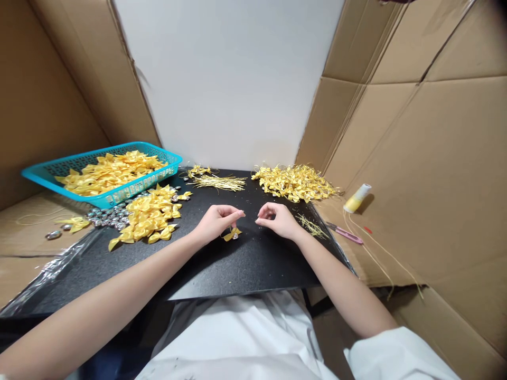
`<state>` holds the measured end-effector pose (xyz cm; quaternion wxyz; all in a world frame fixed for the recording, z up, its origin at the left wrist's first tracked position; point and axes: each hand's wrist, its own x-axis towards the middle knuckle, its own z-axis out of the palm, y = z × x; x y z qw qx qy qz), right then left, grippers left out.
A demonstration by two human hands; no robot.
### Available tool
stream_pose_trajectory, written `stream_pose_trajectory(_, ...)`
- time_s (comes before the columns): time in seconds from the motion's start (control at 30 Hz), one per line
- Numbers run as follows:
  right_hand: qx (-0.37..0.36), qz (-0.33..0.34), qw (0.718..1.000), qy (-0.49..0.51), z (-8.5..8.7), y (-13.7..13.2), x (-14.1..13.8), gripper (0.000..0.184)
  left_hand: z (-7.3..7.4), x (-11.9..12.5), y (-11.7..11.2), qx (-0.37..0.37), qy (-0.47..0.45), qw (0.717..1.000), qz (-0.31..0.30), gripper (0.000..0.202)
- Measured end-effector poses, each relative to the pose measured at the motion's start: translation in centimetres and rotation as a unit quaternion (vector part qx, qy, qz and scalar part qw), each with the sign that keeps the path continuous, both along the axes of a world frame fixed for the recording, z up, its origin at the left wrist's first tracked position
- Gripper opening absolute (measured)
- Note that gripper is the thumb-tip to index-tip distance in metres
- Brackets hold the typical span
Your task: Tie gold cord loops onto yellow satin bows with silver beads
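Note:
Over the middle of the black table, my left hand (219, 221) is closed in a pinch, thumb against forefinger. Just beneath its fingers hangs a yellow ribbon bow (228, 235) with a small silver bell (235, 236); the spot where the hand grips it is hidden. A short gap to the right, my right hand (278, 220) also pinches thumb to forefinger, and anything between those tips is too small to make out. Behind the hands lies a bundle of cut gold cords (222, 182). More loose gold cord pieces (312, 227) lie to the right of my right hand.
A turquoise basket (111, 199) of yellow bows stands at left. In front of it are loose bows (152, 214) and silver bells (106, 217). Belled bows (295, 182) are heaped back right. A pink-handled cutter (348, 234) and a thread spool (357, 198) lie right. Cardboard walls (435, 158) flank the table.

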<state>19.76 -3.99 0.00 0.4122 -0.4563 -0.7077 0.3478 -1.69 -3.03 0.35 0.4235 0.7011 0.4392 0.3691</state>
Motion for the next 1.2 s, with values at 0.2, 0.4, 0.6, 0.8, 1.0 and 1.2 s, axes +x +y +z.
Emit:
stream_pose_trajectory(0.2,0.029,-0.046,0.997,-0.059,0.2,0.0,0.3,0.008,-0.1,0.0,0.1,-0.011,-0.006,1.000,-0.019,0.048)
stream_pose_trajectory(0.4,0.063,-0.101,0.976,-0.181,0.6,0.0,0.9,0.013,0.2,-0.1,-0.1,-0.012,-0.009,1.000,-0.017,0.045)
stream_pose_trajectory(0.6,0.071,-0.093,0.983,-0.142,0.6,0.1,1.3,0.016,0.0,-0.2,0.1,-0.020,-0.027,0.999,-0.004,0.049)
stream_pose_trajectory(0.8,0.057,-0.103,0.992,-0.047,0.3,0.8,2.3,0.015,0.1,-0.2,0.1,-0.025,-0.022,0.999,0.002,0.050)
stream_pose_trajectory(1.0,0.098,-0.275,0.956,0.016,1.3,1.6,9.0,0.014,-0.2,-0.3,0.4,-0.034,-0.026,0.999,0.002,0.052)
stream_pose_trajectory(1.2,0.114,-0.481,0.869,-0.010,1.1,0.6,18.6,0.015,-0.3,-0.4,0.5,-0.031,-0.024,0.999,-0.002,0.052)
